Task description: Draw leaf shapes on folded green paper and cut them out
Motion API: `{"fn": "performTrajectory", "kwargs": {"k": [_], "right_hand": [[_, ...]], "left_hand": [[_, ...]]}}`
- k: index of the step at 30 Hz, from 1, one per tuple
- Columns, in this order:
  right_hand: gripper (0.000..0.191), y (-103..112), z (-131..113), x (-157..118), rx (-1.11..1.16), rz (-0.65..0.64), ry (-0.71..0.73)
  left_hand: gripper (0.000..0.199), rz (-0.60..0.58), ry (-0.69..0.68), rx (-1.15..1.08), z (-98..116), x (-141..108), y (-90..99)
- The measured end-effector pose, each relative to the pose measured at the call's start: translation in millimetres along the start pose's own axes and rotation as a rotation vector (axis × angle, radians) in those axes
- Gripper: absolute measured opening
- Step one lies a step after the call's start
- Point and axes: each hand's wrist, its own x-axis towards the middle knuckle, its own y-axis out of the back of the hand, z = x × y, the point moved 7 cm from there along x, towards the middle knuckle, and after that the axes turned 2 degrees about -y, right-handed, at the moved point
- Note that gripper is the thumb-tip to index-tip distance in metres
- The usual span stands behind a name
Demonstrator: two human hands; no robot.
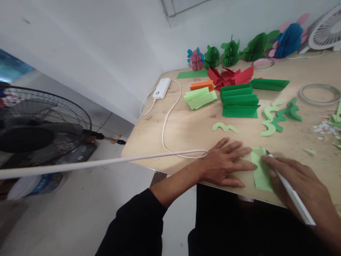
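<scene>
Plywood tbl [191, 128], green paper [259, 170], white wall [93, 60], black fan [45, 121], pale flr [93, 213]

Pale green folded paper strip [261, 172] lies flat, long axis tilted slightly off the table edge. Left hand [223, 163], spread flat, presses its left edge. White marker pen [294, 195], gripped in right hand [298, 181], angles down, tip at the strip's upper right edge.

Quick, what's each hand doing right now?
Left hand: open, flat, fingertips on the pale green folded paper.
Right hand: closed, holding a white pen, its tip at the paper.
</scene>
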Motion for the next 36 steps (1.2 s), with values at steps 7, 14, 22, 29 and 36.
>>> {"fn": "performTrajectory", "kwargs": {"k": [7,14,22,29,36], "right_hand": [[0.038,1,0,1,0.029,0.002,-0.002],[0.042,-1,-1,1,0.036,-0.023,-0.002],[0.033,6,1,4,0.027,0.037,-0.05],[0.032,1,1,0,0.053,0.018,-0.065],[0.046,-10,1,-15,0.125,-0.071,-0.021]], "left_hand": [[0.059,0.001,0.002,0.001,0,0,-0.2],[0.061,0.01,0.004,-0.006,0,0,-0.7],[0.06,0.02,0.005,-0.048,0,-2,1.1],[0.061,0.027,-0.004,-0.049,-1,-3,-0.7],[0.063,0.015,-0.01,-0.055,-1,-4,-0.4]]}}
